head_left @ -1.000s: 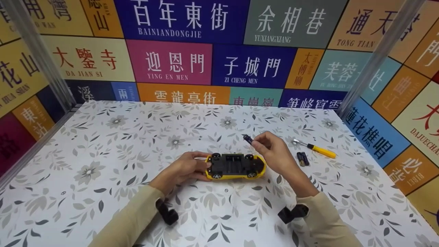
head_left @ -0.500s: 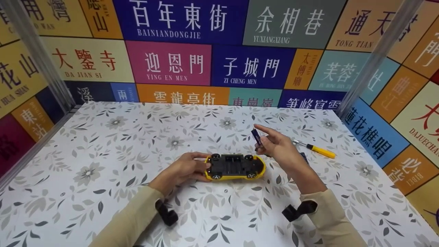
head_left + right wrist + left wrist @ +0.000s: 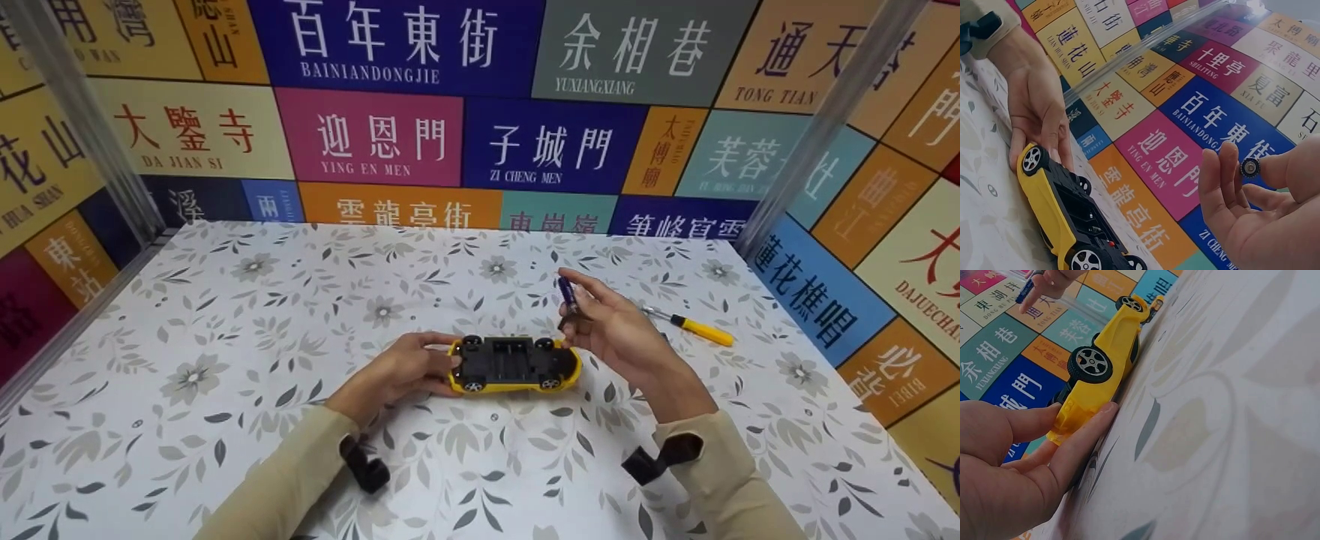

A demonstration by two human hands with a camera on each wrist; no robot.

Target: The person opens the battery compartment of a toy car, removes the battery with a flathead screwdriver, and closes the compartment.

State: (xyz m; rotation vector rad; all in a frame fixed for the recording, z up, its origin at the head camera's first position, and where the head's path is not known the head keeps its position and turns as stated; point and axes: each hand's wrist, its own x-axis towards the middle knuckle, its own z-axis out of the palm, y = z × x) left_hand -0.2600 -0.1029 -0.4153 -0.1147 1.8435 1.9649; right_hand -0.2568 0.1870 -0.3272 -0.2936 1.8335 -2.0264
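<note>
A yellow toy car (image 3: 480,361) lies wheels up on the table, its black underside showing an uncovered battery compartment (image 3: 511,364). Metal springs show inside that compartment in the right wrist view. My left hand (image 3: 405,366) grips the car's left end between thumb and fingers, as the left wrist view (image 3: 1027,455) also shows. Above the car's right end, my right hand (image 3: 622,326) pinches a dark blue battery (image 3: 567,289), which stands nearly upright. One round end of the battery (image 3: 1250,167) faces the right wrist camera, with the thumb and a finger on either side.
To the right lies a screwdriver (image 3: 705,331) with a yellow and black handle. Beside it, the small batteries on the cloth are mostly hidden behind my right hand. A flower-patterned cloth (image 3: 300,285) covers the table, and printed panels (image 3: 367,135) stand at the back and sides.
My right hand has shifted right and turned, bringing the battery away from the car's middle and more upright. It now covers the batteries on the cloth. My left hand and the car stay put.
</note>
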